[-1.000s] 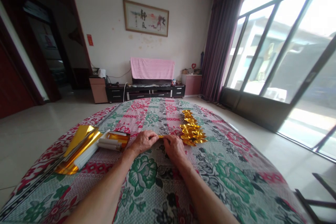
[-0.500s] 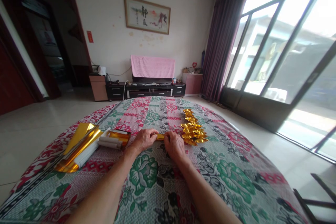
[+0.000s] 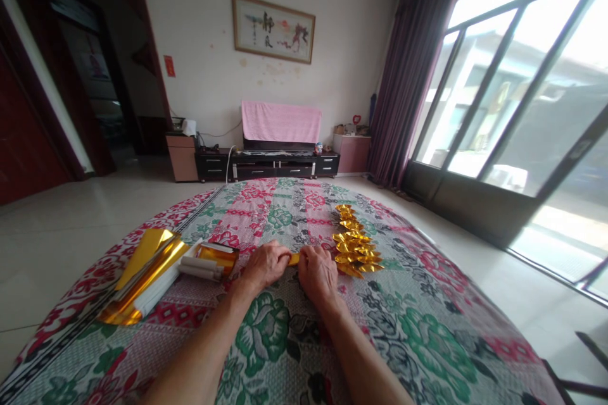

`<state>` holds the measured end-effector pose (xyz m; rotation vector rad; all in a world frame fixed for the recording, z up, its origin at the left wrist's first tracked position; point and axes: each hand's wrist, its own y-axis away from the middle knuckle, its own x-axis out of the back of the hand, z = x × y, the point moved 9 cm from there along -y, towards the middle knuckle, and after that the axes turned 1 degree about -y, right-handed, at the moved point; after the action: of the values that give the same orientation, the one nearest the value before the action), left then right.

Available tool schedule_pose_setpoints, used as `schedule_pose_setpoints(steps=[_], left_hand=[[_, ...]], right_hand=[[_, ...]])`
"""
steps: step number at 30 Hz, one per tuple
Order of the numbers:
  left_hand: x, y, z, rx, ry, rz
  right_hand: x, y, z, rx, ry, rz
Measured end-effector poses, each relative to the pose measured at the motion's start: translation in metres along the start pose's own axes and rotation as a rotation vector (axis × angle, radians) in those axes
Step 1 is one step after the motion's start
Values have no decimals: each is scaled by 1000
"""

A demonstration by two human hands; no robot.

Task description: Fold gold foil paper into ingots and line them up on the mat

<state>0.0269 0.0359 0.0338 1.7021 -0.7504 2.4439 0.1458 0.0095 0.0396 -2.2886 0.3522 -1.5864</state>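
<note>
My left hand [image 3: 268, 263] and my right hand [image 3: 319, 271] pinch the two ends of a narrow strip of folded gold foil paper [image 3: 294, 259], low over the cloth. Only its short middle shows between my closed fingers; the rest is hidden. Just right of my right hand lie several folded gold paper pieces [image 3: 356, 247] with pointed ends, arranged in a row running away from me. Left of my left hand sits a small stack of gold and white paper [image 3: 216, 259] with white rolls on it. Farther left is a larger pile of gold foil sheets [image 3: 147, 272].
A patterned red, green and grey cloth [image 3: 418, 354] covers the round table. Beyond it stands a low black cabinet [image 3: 273, 168] with a pink cloth [image 3: 282, 121] above. Glass doors [image 3: 503, 95] are on the right. Dark furniture legs [image 3: 584, 386] show at lower right.
The view has shifted slightly, so everything sits a little lower and to the right. Both hands still grip the strip, and the visible part between them is shorter.
</note>
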Motion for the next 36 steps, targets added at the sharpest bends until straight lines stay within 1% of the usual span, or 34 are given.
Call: schedule_pose_setpoints(steps=[4,8,15,21,27,36], left_hand=[[-2,1,-1,7,-2,-11],[-1,2,-1,14,41,1],[-1,2,-2,44,76,-13],[-2,1,-4,28,123,-13],[-1,1,-4,41,54,-8],[-3,0,-4,60,19,-11]], right_hand=[[-2,-1,3,-1,2,-9],[-4,-3,6,-15,-14,-27],[-5,-3,5,-15,-10,-41],[-3,-4,4,0,-3,-32],[-5,-6,6,-12,-3,-53],[-3,-3,8,4,-30,6]])
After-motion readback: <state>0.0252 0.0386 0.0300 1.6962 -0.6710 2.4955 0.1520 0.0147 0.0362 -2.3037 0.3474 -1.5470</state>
